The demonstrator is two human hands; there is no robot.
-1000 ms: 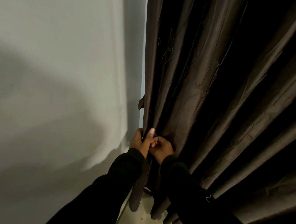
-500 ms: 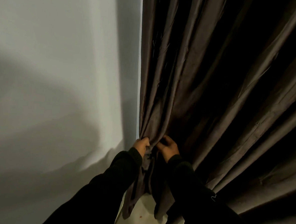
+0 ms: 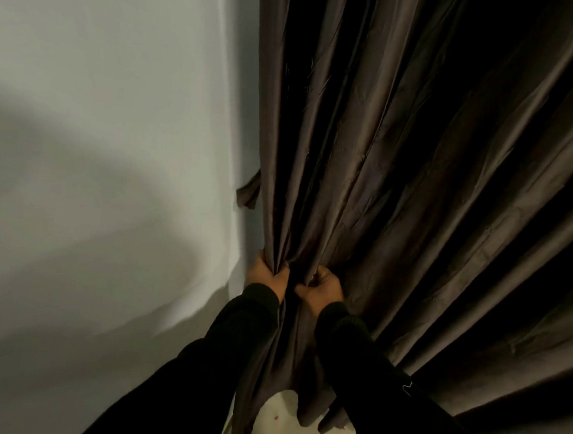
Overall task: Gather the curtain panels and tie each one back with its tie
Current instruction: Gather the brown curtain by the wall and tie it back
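Note:
A dark brown curtain panel hangs in deep folds across the right side of the view. Its left edge is bunched together low down, where both hands grip it side by side. My left hand is closed on the outermost folds beside the wall. My right hand is closed on the folds just to the right. A short strip of the same brown fabric, apparently the tie, sticks out from behind the curtain's left edge, above my hands. Black sleeves cover both arms.
A pale wall fills the left half, with my shadow across it. A patch of light floor shows below the curtain's hem, between my arms.
Both hands have taken in more folds and now grip the bunched fabric in fists. The tie strip, hidden half a second ago, shows again at the curtain's left edge.

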